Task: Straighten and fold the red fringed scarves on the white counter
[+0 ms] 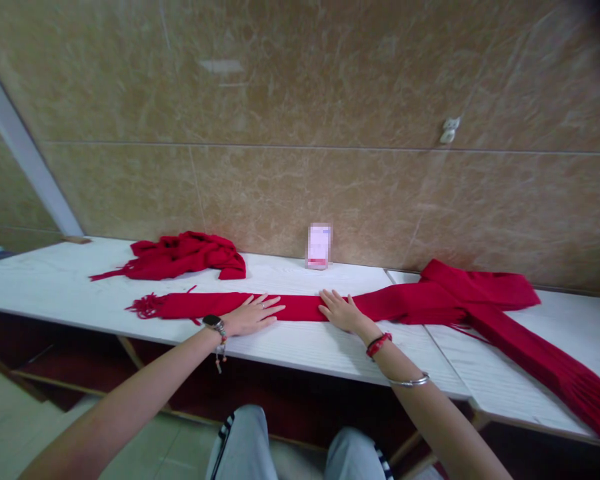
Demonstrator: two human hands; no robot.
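Observation:
A long red fringed scarf [300, 307] lies stretched flat along the white table [305, 347]. My left hand [253, 315] rests flat on it, fingers spread, a watch on the wrist. My right hand [341, 310] also presses flat on the scarf just to the right, with a red bracelet and a metal bangle on the arm. Both hands are open and grip nothing. To the right the scarf bunches into a folded mass [475, 293], and a tail runs off toward the table's right front edge.
A second red scarf [185, 257] lies crumpled at the back left of the table. A small pink-and-white box [319, 247] stands against the marble wall. A second white tabletop [570, 320] adjoins on the right. My knees show below the table's front edge.

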